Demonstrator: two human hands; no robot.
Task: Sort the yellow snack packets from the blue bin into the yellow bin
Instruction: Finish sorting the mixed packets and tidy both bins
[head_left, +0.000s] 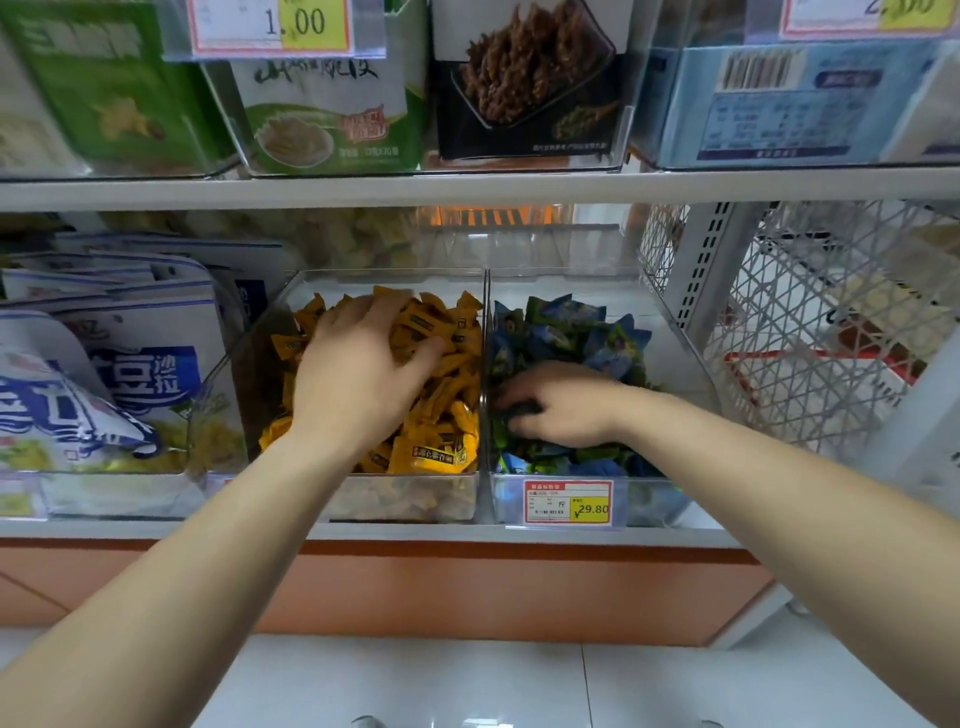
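Two clear bins stand side by side on the lower shelf. The yellow bin (415, 501) on the left is heaped with yellow snack packets (441, 449). My left hand (358, 369) lies palm down on that heap, fingers spread and reaching toward the back. The blue bin (652, 499) on the right holds blue and green packets (571, 325). My right hand (561, 405) is down in its front half, fingers curled into the pile round a dark packet. No yellow packet shows in the blue bin.
A red and yellow price tag (569, 501) hangs on the blue bin's front. Blue-and-white snack bags (130, 364) fill the bin to the left. A white wire basket (810, 322) stands at the right. The upper shelf (467, 189) overhangs close above.
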